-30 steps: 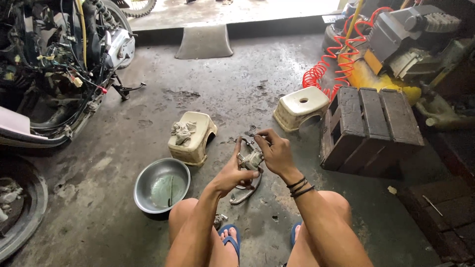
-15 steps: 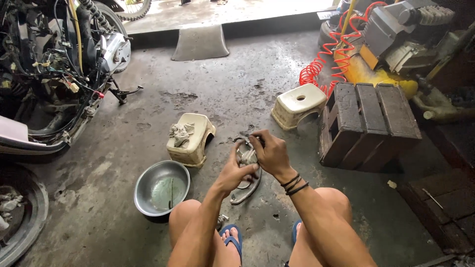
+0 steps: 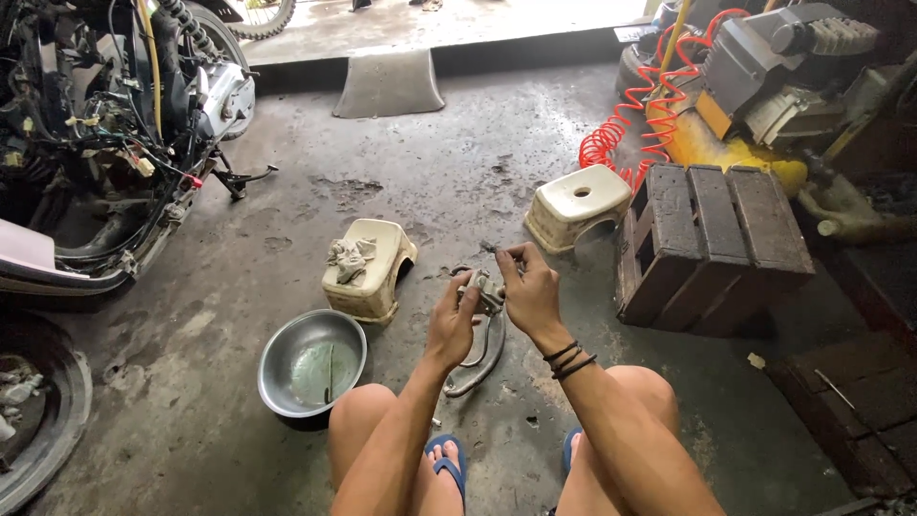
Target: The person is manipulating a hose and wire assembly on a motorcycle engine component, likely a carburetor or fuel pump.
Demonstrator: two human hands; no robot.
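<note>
I hold a small grey metal engine part (image 3: 486, 291) in front of me, over the concrete floor. My left hand (image 3: 451, 325) grips it from the left and below. My right hand (image 3: 528, 289), with dark bands on the wrist, pinches its top from the right. A curved metal piece (image 3: 481, 355) lies on the floor just beneath my hands. My knees and blue sandals show at the bottom of the view.
A steel bowl (image 3: 311, 363) sits left of my knee. A low cream stool (image 3: 369, 269) carries a rag; a second stool (image 3: 578, 205) stands further right. A dark wooden crate (image 3: 712, 248), a red coiled hose (image 3: 621, 134) and a compressor are right. A stripped motorcycle (image 3: 115, 134) stands left.
My hands and the metal part have stayed together in front of me with small finger shifts. The view has tilted slightly, so things sit a little lower in it.
</note>
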